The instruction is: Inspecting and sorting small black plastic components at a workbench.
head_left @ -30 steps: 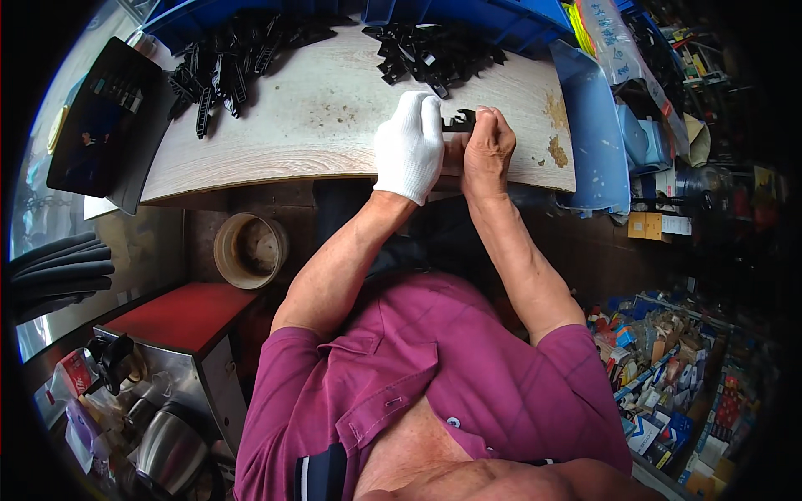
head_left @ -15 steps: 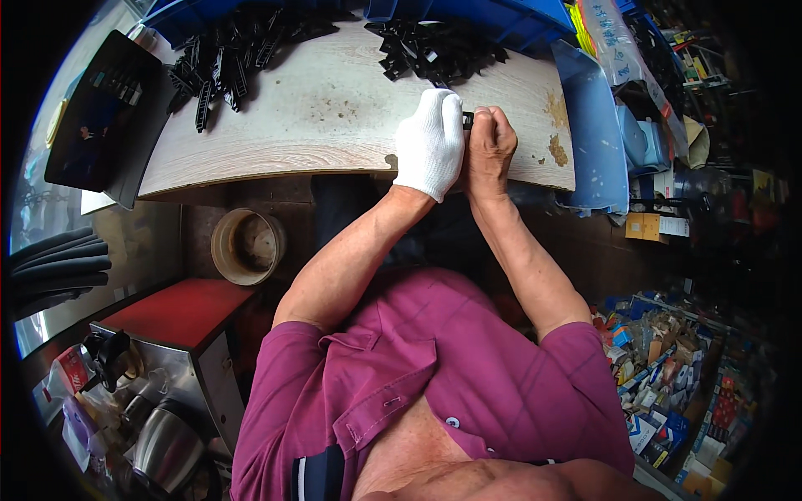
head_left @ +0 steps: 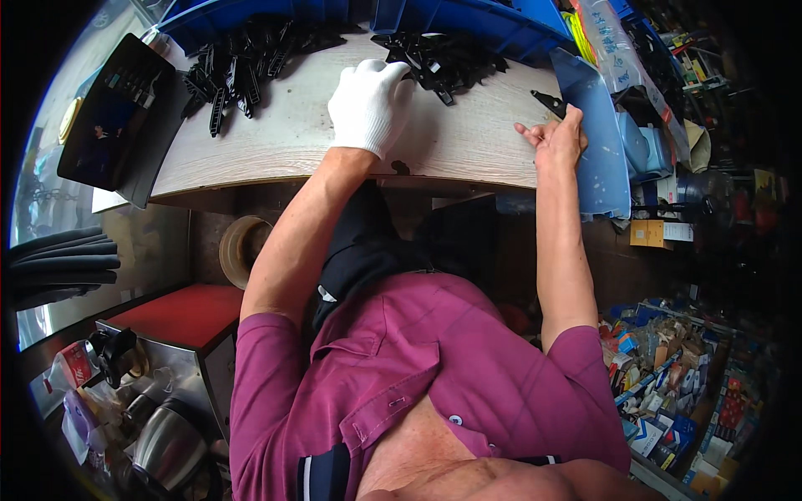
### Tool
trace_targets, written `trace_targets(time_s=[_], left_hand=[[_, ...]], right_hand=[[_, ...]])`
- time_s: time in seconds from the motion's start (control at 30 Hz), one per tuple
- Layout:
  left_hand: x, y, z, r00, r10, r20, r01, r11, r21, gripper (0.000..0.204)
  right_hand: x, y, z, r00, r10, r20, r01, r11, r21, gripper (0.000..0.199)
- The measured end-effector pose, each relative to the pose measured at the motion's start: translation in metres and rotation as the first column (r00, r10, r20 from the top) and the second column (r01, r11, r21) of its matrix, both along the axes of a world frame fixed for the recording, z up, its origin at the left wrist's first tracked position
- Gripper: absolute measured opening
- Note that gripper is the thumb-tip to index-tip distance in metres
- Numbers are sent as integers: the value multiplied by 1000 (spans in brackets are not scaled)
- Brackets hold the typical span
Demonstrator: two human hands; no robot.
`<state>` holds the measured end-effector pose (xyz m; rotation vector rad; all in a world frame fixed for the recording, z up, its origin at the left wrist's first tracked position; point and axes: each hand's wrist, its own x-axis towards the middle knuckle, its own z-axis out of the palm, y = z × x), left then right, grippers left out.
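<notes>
Over the right end of the pale wood-grain table (head_left: 472, 138), I have the bare right hand (head_left: 560, 146) pinching one slender black plastic piece (head_left: 548, 103), other digits spread loosely leftward. Long axis of the piece slants from the grip away from the body and to the left, tapered end free. Just beside that hand, on its right: light-blue plastic bin (head_left: 608, 163); hand overlaps the bin's left side in my view, touching or not I cannot tell. Well apart to the left, the gloved left hand (head_left: 366, 113), back of the glove toward me, fingers curled; something dark shows at the tips, but whether they grip it I cannot tell. Heap of loose black plastic parts (head_left: 439, 71) lies right of those tips and a little beyond, so the left hand is the nearer one. Farther left, a second heap of ribbed black strips (head_left: 238, 71), then a dark screen (head_left: 109, 113) propped at the table's left end. Farthest out, blue crates (head_left: 251, 21) line the back, a likely barrier to any reach past the heaps.
</notes>
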<state>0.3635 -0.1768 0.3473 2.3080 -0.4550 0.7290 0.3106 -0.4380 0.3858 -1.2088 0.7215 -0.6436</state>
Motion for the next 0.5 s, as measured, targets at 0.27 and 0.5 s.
trace_targets(time_s=[0.27,0.5], left_hand=[[17,-6,-16,995,-82,61,64,964,257,9],[5,-2,-14,978,-205,-42,196,969,-150,10]], right_hand=[[-6,-24,-10,996,24,-90,-27,999,-36,29],[-4,57,-27,807,589,-46,-590,807,-26,33]])
